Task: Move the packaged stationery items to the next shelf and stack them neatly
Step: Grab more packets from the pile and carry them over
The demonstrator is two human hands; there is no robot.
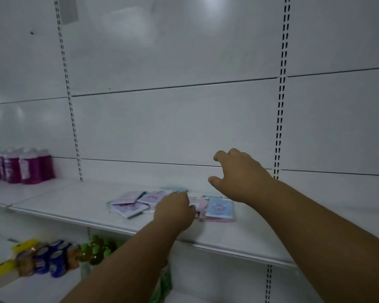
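On shelf [79, 206], packets [140, 203] mid-depth.

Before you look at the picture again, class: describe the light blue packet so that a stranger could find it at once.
Find the white middle shelf, where flat stationery packets lie scattered. The light blue packet lies at the right end of that group, under the right hand. Its neighbours lie skewed and overlapping to the left; this one tops a squared pink pile.

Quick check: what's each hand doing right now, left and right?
Left hand: curled down onto the packaged stationery items; an actual grip cannot be told.
Right hand: open, holding nothing, above the shelf.
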